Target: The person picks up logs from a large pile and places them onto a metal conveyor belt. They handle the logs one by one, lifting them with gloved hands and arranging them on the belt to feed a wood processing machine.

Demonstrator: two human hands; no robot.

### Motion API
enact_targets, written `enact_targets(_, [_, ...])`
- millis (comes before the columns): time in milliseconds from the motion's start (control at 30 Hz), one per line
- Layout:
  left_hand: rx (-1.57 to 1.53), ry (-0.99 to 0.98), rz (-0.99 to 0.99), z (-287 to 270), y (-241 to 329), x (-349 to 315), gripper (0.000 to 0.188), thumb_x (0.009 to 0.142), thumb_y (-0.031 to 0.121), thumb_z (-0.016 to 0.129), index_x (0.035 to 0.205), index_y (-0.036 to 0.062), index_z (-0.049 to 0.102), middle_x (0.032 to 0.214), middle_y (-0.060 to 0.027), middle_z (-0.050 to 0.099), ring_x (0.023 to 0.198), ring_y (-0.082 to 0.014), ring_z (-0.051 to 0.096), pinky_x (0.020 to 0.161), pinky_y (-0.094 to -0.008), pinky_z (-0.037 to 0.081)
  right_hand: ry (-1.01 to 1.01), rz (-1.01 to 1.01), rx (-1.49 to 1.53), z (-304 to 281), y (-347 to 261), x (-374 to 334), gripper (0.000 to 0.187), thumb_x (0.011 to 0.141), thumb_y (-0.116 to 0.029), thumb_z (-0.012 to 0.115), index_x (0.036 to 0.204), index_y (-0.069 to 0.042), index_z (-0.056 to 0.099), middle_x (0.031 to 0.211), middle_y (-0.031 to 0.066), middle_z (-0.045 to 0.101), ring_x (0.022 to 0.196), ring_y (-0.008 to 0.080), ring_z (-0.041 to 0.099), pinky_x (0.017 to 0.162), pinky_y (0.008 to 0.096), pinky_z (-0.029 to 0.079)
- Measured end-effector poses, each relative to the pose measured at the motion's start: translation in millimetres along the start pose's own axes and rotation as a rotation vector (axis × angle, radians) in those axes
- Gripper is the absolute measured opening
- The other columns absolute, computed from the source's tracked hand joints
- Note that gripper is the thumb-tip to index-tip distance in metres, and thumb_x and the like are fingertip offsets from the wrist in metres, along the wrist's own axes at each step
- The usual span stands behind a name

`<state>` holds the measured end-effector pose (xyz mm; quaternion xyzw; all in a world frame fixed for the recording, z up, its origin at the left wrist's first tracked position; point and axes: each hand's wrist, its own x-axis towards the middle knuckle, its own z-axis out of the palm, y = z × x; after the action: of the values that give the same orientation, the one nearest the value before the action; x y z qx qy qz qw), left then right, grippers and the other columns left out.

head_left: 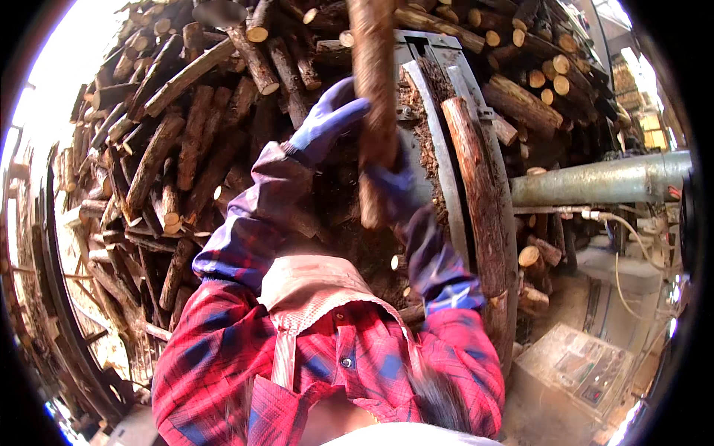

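Directly ahead of your chest, the log stands nearly upright, its long axis running from the top edge of the view down to a cut end just above your right wrist. Both of your gloved hands are clenched on it. Your left hand wraps the log from its left side, higher up the shaft; your right hand grasps it lower, close to the bottom end, so the right grip sits nearer the butt and the left nearer the middle. The log is blurred, so its bark and exact thickness cannot be judged. Just to its right, and lying almost parallel to it, a second barked log rests in the curved metal chute of the machine; the held log is beside that chute, not inside it, though whether it touches the rim cannot be told. Behind and to the left rises the stacked woodpile. A grey pipe runs off to the right, well apart from both hands.
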<state>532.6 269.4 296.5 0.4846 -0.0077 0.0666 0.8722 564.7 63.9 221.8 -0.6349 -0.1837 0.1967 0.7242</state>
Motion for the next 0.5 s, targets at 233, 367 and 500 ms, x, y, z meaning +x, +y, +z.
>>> enact_targets(233, [0.458, 0.2, -0.104, -7, -61, -73, 0.057, 0.094, 0.032, 0.071, 0.138, 0.0018, 0.053, 0.124, -0.0068, 0.062, 0.118, -0.0171, 0.056, 0.103, -0.0324, 0.043, 0.156, -0.44, -0.579, -155, -103, 234, 0.099, 0.066, -0.033, 0.092, 0.142, 0.0, 0.039, 0.124, 0.0196, 0.063, 0.098, 0.0304, 0.067, 0.088, 0.0381, 0.057])
enact_targets(367, [0.44, 0.334, -0.378, -57, -104, -166, 0.06, 0.091, 0.038, 0.073, 0.131, -0.003, 0.057, 0.124, -0.0108, 0.063, 0.114, -0.0192, 0.057, 0.101, -0.0321, 0.045, 0.185, -0.065, -0.994, -165, -106, 233, 0.109, 0.066, -0.042, 0.091, 0.149, -0.003, 0.032, 0.134, 0.0243, 0.058, 0.119, 0.0377, 0.06, 0.102, 0.0469, 0.047])
enact_targets(500, [0.36, 0.627, -0.515, -117, -133, -287, 0.055, 0.092, 0.036, 0.072, 0.132, 0.0018, 0.057, 0.114, -0.0072, 0.066, 0.102, -0.0163, 0.061, 0.083, -0.0314, 0.05, 0.075, 0.275, -1.371, -143, -32, 227, 0.103, 0.075, -0.045, 0.083, 0.154, -0.014, 0.025, 0.136, 0.027, 0.056, 0.125, 0.0444, 0.056, 0.106, 0.0531, 0.043])
